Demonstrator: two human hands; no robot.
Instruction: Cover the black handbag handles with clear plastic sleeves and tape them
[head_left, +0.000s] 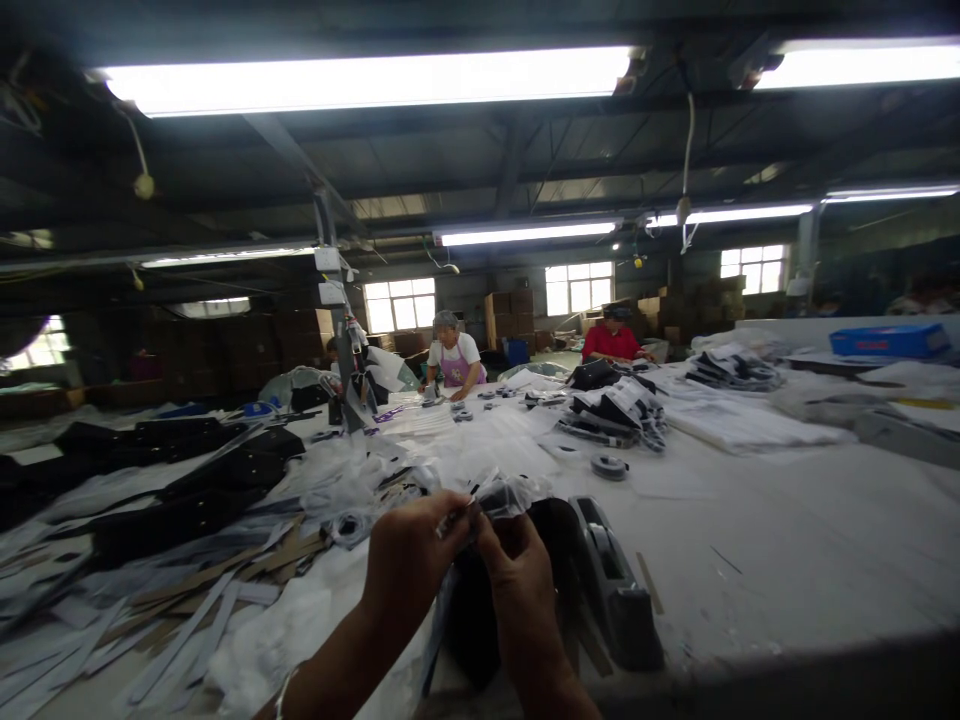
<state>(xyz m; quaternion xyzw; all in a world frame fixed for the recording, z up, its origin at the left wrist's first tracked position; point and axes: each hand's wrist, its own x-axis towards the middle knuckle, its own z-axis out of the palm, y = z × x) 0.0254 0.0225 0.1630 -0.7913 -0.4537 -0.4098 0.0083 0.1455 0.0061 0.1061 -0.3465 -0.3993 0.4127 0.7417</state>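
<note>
At the near edge of the table, my left hand [412, 555] and my right hand [521, 580] meet with fingertips almost touching. Both are closed in a pinch on a crumpled piece of clear plastic [510, 495], which bunches up just beyond the fingers. Its exact shape and what it may wrap are hidden by my fingers. Beneath and between the hands lies a black item [471, 615], mostly in shadow. Just right of my right hand stands a grey tape dispenser [626, 610].
Paper and card strips [187, 640] litter the left side near black pieces [202, 490]. Farther off are a tape roll [609, 467], a heap of black-and-white pieces [611, 410] and a blue box [889, 341]. A post [345, 350] rises left of centre. Two people work across the table.
</note>
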